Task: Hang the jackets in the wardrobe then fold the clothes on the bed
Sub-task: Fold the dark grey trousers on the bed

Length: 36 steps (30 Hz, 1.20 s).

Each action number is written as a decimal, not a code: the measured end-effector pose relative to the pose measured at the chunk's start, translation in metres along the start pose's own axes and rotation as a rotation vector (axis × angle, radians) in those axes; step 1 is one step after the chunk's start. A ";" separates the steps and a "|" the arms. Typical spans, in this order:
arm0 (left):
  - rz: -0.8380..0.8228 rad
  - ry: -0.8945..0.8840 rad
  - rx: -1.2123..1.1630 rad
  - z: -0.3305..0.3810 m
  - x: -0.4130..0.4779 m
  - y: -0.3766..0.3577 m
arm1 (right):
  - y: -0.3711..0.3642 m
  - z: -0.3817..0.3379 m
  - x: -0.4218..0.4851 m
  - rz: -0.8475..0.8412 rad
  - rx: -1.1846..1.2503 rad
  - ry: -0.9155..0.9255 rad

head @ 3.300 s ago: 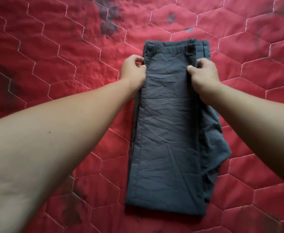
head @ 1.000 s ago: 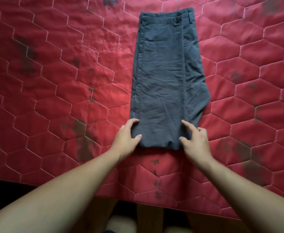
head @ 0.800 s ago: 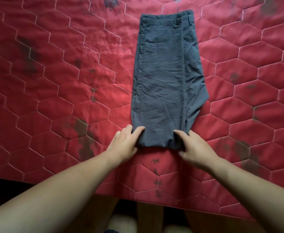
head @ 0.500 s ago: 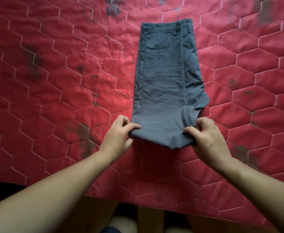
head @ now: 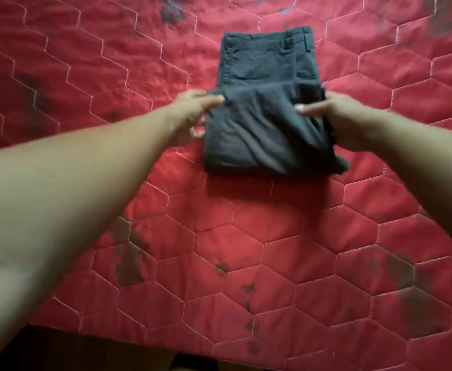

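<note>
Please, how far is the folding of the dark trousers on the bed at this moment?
Done: the dark trousers lie on the red quilt folded lengthwise, narrow. In hand: the left hand and right hand hold the lower end doubled over the middle. Left: lay it flat toward the waistband. The jackets and wardrobe are out of view.

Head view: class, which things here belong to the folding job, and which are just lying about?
Job: dark grey trousers, half folded; left hand and right hand, each pinching the folded-over end.
Just there: red quilted bedcover; dark stains on it.
</note>
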State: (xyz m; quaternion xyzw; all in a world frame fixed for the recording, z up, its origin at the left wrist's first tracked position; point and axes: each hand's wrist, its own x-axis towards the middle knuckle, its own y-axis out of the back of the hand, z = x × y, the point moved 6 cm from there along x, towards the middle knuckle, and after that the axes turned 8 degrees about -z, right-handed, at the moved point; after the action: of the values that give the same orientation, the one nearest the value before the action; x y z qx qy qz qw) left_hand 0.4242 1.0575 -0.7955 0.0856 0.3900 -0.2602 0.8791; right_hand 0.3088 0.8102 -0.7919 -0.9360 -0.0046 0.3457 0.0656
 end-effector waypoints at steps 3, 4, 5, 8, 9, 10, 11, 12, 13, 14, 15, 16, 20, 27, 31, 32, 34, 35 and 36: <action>0.017 0.112 -0.067 -0.053 -0.004 -0.008 | 0.003 0.053 -0.012 -0.123 0.000 -0.291; 0.046 0.101 -0.125 -0.067 -0.007 -0.006 | 0.005 0.067 -0.016 -0.132 0.047 -0.348; 0.061 0.089 -0.174 -0.078 -0.011 -0.005 | 0.006 0.076 -0.019 -0.131 0.090 -0.369; 0.068 0.067 -0.240 -0.101 -0.026 -0.003 | 0.003 0.091 -0.030 -0.111 0.152 -0.332; 0.080 0.059 -0.232 -0.106 -0.031 -0.002 | 0.000 0.095 -0.033 -0.098 0.160 -0.324; 0.091 0.052 -0.218 -0.109 -0.037 -0.002 | 0.000 0.100 -0.035 -0.074 0.160 -0.322; 0.099 0.046 -0.209 -0.112 -0.041 -0.002 | 0.000 0.105 -0.037 -0.036 0.156 -0.324; 0.099 0.034 -0.206 -0.112 -0.045 -0.003 | 0.001 0.110 -0.038 0.015 0.145 -0.323; 0.097 0.019 -0.204 -0.112 -0.046 -0.005 | 0.003 0.114 -0.038 0.066 0.135 -0.316; 0.098 0.006 -0.201 -0.111 -0.047 -0.007 | 0.005 0.117 -0.038 0.107 0.131 -0.301; 0.100 -0.006 -0.194 -0.110 -0.045 -0.009 | 0.005 0.120 -0.038 0.138 0.128 -0.282; 0.098 -0.018 -0.177 -0.109 -0.042 -0.012 | 0.005 0.122 -0.038 0.163 0.117 -0.265; 0.057 -0.009 -0.055 -0.111 -0.035 -0.023 | 0.003 0.125 -0.037 0.236 0.029 -0.230; -0.019 0.109 0.072 -0.163 -0.079 -0.026 | -0.026 0.157 -0.075 0.139 -0.003 -0.321; -0.120 0.218 0.076 -0.207 -0.121 -0.028 | -0.052 0.201 -0.112 0.087 0.029 -0.382; -0.112 0.227 0.066 -0.213 -0.126 -0.027 | -0.057 0.207 -0.118 0.092 0.035 -0.378; -0.071 0.214 0.080 -0.214 -0.128 -0.025 | -0.058 0.207 -0.121 0.144 -0.049 -0.333; -0.049 0.191 0.082 -0.209 -0.125 -0.025 | -0.056 0.202 -0.118 0.184 -0.122 -0.295; -0.025 0.159 0.062 -0.202 -0.121 -0.026 | -0.053 0.194 -0.114 0.225 -0.183 -0.252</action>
State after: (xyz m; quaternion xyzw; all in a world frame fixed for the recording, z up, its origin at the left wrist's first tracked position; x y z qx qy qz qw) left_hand 0.2134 1.1544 -0.8437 0.1283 0.4513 -0.2757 0.8390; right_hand 0.0985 0.8802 -0.8574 -0.8821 0.0607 0.4633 -0.0601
